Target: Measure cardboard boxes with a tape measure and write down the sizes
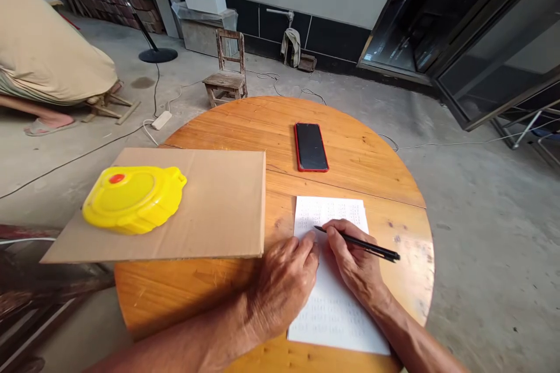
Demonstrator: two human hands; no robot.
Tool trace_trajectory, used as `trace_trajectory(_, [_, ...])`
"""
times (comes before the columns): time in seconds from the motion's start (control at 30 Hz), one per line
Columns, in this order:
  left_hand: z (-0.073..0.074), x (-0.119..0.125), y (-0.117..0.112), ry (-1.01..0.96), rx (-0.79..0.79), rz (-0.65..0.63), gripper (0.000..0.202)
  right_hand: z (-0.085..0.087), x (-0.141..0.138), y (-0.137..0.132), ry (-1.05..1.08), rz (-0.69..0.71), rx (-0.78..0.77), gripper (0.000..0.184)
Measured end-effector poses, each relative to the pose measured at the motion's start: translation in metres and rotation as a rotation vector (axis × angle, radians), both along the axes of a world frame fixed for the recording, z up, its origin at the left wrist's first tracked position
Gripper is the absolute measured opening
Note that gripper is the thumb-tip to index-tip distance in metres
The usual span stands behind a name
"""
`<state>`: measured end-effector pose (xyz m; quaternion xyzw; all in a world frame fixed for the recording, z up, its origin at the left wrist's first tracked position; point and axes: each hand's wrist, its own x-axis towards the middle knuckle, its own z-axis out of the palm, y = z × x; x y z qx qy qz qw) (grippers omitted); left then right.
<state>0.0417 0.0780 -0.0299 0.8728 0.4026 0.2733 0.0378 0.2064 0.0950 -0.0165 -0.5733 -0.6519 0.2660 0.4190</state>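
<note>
A black pen is gripped in my right hand, its tip at the upper part of a white sheet of paper. Small rows of handwriting cover the paper's top and, more faintly, its lower part. My left hand rests on the paper's left edge, its fingers curled and close together, with the fingertips near the pen tip. I see nothing held in it. The paper lies on a round wooden table.
A phone with a red case lies beyond the paper. At the left, a yellow plastic case with a red button sits on a cardboard piece overhanging the table. Behind are a small wooden chair, a power strip and another person's foot.
</note>
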Motion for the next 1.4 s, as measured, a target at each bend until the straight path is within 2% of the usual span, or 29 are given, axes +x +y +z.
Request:
trace_trajectory(0.17, [0.0011,0.0007,0.0002,-0.011,0.013,0.005,0.022,-0.0003,-0.0010,0.0021,-0.045,0.007,0.032,0.014])
trace_trajectory(0.47, [0.0011,-0.0002,0.0000,0.009,-0.029,-0.004,0.015,0.0010,-0.0031,0.0023,-0.064,0.024,0.003,0.017])
trace_trajectory(1.4, [0.0009,-0.0023,0.0009,0.014,-0.070,-0.047,0.021,0.0030,-0.0032,0.0021,-0.048,0.037,0.000,0.018])
